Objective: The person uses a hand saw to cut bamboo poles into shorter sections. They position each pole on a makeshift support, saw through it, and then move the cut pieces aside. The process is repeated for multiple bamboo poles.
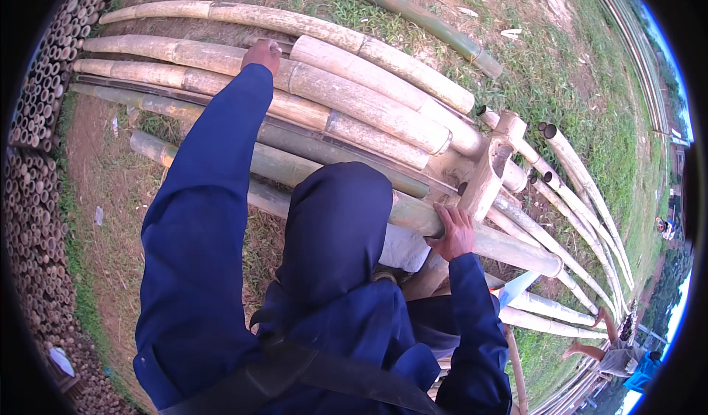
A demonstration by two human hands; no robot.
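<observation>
With my left arm stretched far forward, my left hand (262, 55) lies over a pale bamboo pole (339, 89), its fingers curled down on the far side; the fingertips are hidden. Close to my body, my right hand (453, 234) grips a green bamboo pole (509, 245), beside an upright, notched bamboo post (487, 179). Several more bamboo poles (376, 138) lie roughly parallel between and beyond my hands. A rounded shape in dark blue cloth (339, 223) covers part of the nearer poles. A flat, pale blue thing (518, 288) shows below the green pole, its kind unclear.
Stacked bamboo (37, 216), cut ends outward, rises along the left. Long poles (582, 201) fan out over the grass at right. Another green pole (413, 16) lies on the ground ahead. At lower right a person (616, 360) is partly visible near more poles.
</observation>
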